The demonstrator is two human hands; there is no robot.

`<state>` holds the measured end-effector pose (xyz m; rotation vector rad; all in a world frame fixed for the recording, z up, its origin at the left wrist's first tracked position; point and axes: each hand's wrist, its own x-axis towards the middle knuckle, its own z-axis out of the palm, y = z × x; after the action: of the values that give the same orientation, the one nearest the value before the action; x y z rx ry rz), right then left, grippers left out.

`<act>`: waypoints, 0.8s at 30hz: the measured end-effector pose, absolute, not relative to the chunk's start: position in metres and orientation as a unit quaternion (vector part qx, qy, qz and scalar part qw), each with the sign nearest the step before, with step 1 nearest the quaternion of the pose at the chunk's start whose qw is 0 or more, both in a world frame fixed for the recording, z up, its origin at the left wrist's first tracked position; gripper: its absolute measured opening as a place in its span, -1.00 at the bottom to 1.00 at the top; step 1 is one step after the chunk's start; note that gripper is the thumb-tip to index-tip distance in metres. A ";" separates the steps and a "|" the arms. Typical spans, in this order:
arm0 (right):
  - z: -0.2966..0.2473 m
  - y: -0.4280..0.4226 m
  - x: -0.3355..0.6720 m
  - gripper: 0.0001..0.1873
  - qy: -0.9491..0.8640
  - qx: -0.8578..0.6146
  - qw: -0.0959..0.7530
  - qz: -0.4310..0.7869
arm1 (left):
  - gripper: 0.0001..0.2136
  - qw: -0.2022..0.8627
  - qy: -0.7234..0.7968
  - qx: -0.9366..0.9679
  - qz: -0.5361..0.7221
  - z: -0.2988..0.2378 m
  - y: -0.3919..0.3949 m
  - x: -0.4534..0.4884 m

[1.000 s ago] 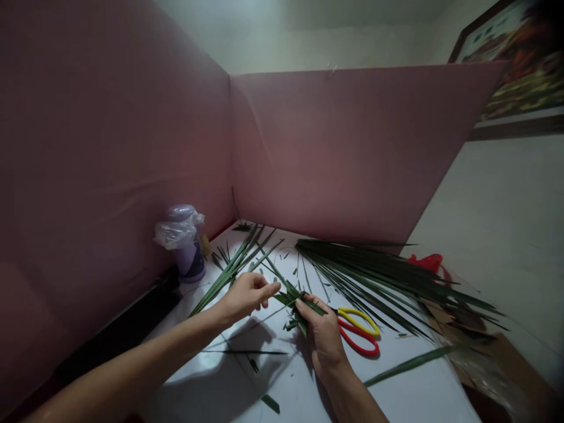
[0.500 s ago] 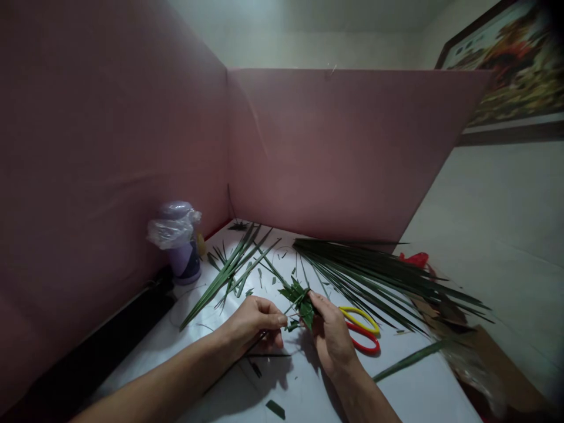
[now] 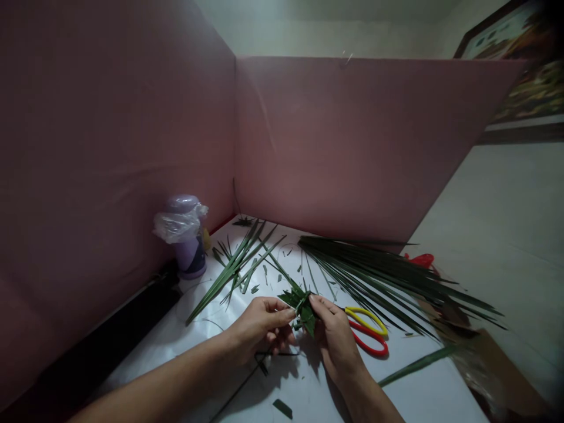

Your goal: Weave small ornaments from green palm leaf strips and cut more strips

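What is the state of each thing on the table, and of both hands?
Left hand: pinching the leaf piece.
Right hand: pinching the same leaf piece.
Scissors: lying flat, blades hidden.
Jar: upright, top wrapped in plastic.
Leaves: lying fanned out.

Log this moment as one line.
left hand: pinching folded leaf piece | right hand: pinching it too | scissors: on table, beside right hand | leaf bundle: behind scissors

Partly hidden between left grip (image 3: pixel 264 323) and right grip (image 3: pixel 337 338): small folded leaf piece (image 3: pixel 303 310).
Cut off at right edge, framed picture (image 3: pixel 524 76); scissors (image 3: pixel 368 332) blades under right grip.
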<state>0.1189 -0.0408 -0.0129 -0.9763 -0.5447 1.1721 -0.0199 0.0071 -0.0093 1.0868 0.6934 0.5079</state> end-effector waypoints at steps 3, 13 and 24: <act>-0.013 -0.042 0.116 -0.75 -0.256 -0.451 0.681 0.517 | -0.71 0.760 0.316 0.510 0.248 -0.011 0.007 -0.020; -0.004 -0.047 0.107 -0.74 -0.256 -0.426 0.677 0.543 | -0.81 0.725 0.316 0.550 0.269 -0.005 0.002 -0.019; -0.015 -0.044 0.106 -0.73 -0.243 -0.421 0.672 0.559 | -0.81 0.755 0.325 0.506 0.261 -0.008 0.004 -0.018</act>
<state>0.1065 -0.0443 -0.0148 -0.9481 -0.5473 1.2598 -0.0182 0.0042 -0.0082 1.1042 0.7094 0.5704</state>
